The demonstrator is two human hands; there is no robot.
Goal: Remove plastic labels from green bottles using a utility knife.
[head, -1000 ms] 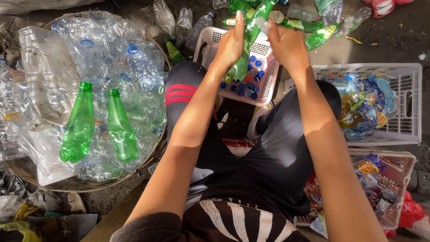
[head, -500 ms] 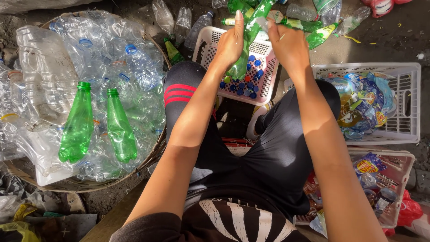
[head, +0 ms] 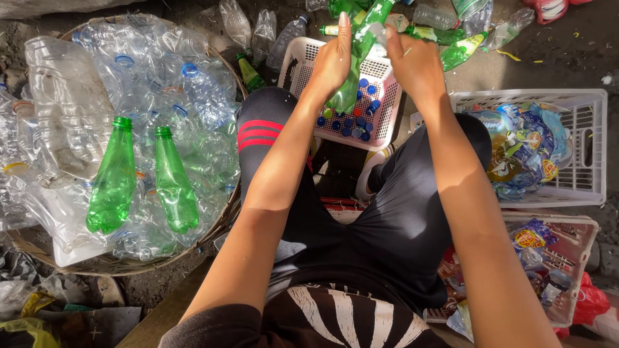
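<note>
A green plastic bottle (head: 358, 61) stands slanted between my two hands, over a small white basket (head: 389, 116) that holds several blue bottle caps. My left hand (head: 330, 61) grips the bottle's body, its fingers stretched up along it. Around the bottle's neck and cap end my right hand (head: 412, 61) is closed. My knees in dark trousers sit just below the basket.
A big round woven basket (head: 213, 235) at left is full of crushed clear bottles, with two green bottles (head: 145, 177) on top. A white crate (head: 590, 138) of coloured wrappers stands at right, another crate (head: 570, 254) below it. More loose bottles (head: 451, 32) lie on the ground beyond.
Both hands stay on the green bottle over the cap basket; my right hand has shifted slightly at the neck. Nothing else has moved.
</note>
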